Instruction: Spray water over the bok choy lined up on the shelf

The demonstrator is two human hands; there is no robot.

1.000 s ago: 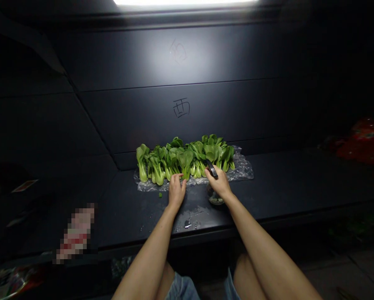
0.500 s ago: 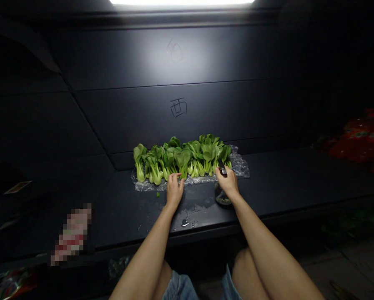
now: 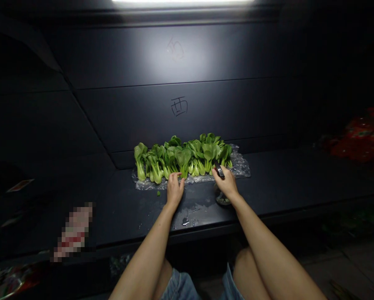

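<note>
Heads of bok choy [image 3: 183, 156] stand packed in a row on crinkled clear plastic film [image 3: 240, 164], leaves toward the back panel and pale stems toward me. My left hand [image 3: 175, 189] is at the front of the row, thumb apart from the fingers, fingertips at the stems of a middle head; whether they touch it I cannot tell. My right hand [image 3: 226, 183] is closed round the neck of a spray bottle [image 3: 222, 199]. Its black nozzle points at the right part of the row, and its clear body is partly hidden beneath the hand.
A dark shelf [image 3: 277, 179] carries the row, with water drops [image 3: 186, 222] near its front edge and a small green leaf scrap [image 3: 158, 193] before the film. Red packages [image 3: 362, 135] lie at the far right. A lamp [image 3: 183, 1] shines overhead.
The spray bottle's nozzle has swung slightly to the left with my right hand. My left hand stays at nearly the same place by the stems.
</note>
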